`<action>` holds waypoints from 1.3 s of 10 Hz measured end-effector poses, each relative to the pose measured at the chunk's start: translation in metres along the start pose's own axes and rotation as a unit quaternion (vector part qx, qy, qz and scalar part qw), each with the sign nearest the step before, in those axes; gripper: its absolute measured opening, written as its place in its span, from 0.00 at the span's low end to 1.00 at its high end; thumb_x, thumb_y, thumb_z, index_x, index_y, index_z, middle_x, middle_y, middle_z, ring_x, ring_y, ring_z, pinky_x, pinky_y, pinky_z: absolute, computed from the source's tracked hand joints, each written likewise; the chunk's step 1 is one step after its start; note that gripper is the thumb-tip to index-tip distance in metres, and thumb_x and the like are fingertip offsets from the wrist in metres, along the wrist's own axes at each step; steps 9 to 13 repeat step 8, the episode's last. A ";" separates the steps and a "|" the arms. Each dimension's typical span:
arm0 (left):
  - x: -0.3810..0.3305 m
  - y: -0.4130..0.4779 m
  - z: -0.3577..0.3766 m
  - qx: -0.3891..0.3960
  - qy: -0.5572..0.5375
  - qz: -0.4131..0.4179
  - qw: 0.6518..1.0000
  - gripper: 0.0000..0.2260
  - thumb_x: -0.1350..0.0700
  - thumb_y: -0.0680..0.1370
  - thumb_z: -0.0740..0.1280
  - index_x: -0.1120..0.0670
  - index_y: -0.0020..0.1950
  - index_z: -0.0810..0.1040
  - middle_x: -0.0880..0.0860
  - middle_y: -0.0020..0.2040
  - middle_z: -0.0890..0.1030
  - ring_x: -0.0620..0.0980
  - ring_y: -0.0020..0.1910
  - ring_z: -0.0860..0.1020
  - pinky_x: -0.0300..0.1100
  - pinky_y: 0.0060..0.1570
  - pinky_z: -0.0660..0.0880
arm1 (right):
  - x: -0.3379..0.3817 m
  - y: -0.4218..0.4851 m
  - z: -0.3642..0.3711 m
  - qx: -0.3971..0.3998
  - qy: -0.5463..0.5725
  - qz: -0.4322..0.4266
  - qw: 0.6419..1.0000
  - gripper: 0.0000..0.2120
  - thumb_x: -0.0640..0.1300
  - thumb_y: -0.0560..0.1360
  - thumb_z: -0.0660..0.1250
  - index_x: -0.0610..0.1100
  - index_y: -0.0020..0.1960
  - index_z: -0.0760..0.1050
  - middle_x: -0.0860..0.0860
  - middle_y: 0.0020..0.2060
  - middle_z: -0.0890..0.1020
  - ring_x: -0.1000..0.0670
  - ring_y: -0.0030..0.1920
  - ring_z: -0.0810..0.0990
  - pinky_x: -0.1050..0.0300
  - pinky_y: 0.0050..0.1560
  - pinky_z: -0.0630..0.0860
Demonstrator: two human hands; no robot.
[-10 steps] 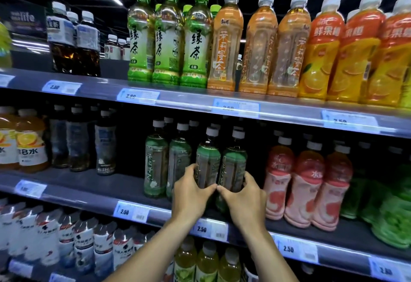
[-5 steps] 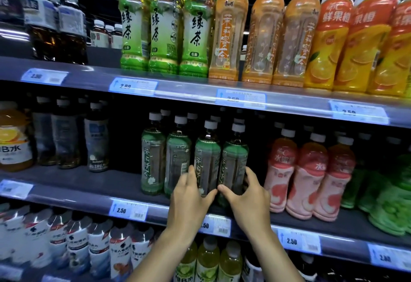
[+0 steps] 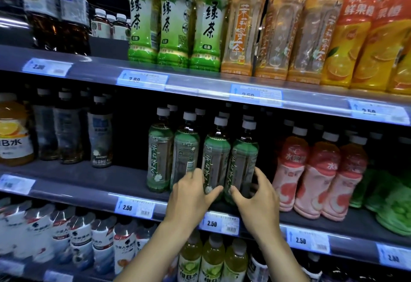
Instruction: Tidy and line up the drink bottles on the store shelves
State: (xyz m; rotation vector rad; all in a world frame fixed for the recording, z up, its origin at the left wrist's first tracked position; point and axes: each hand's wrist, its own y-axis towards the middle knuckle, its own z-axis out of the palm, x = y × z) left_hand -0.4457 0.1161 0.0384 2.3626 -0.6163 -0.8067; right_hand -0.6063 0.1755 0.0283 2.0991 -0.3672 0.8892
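Observation:
Several dark tea bottles with green labels and white caps stand at the front of the middle shelf [image 3: 93, 179]. My left hand [image 3: 191, 195] wraps the lower part of the third tea bottle [image 3: 216, 155], thumb across its front. My right hand [image 3: 255, 195] grips the base of the fourth tea bottle [image 3: 243, 161], fingers behind it. The two held bottles touch each other and lean slightly right. Two more tea bottles [image 3: 160, 155] stand upright to the left of my hands, with further rows hidden behind them.
Pink drink bottles [image 3: 311, 175] stand close on the right, then green packs [image 3: 391, 204]. Dark bottles [image 3: 100, 139] and an orange one [image 3: 13, 132] sit left, across a gap. The upper shelf holds green tea [image 3: 173, 19] and orange bottles [image 3: 280, 28]. Price tags [image 3: 219, 224] line the shelf edges.
The view has moved closer and lower toward the shelves. My hands stay on the two right tea bottles; my right hand's fingers have opened wider around the fourth one.

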 end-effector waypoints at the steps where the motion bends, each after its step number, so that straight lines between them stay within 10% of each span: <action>1: 0.005 0.005 0.004 -0.001 -0.002 0.012 1.000 0.22 0.35 0.75 0.68 0.50 0.42 0.64 0.48 0.36 0.69 0.52 0.36 0.71 0.42 0.34 0.66 | 0.001 0.002 0.003 -0.004 -0.002 0.002 1.000 0.35 0.56 0.70 0.77 0.51 0.73 0.70 0.54 0.65 0.79 0.50 0.64 0.79 0.46 0.62 0.79; 13: 0.013 -0.001 -0.015 0.023 -0.017 0.072 0.997 0.24 0.42 0.73 0.74 0.48 0.31 0.60 0.46 0.28 0.67 0.49 0.29 0.70 0.46 0.30 0.66 | 0.021 -0.032 -0.020 -0.009 -0.043 -0.001 0.999 0.35 0.54 0.76 0.73 0.45 0.78 0.65 0.50 0.71 0.74 0.52 0.71 0.70 0.67 0.67 0.62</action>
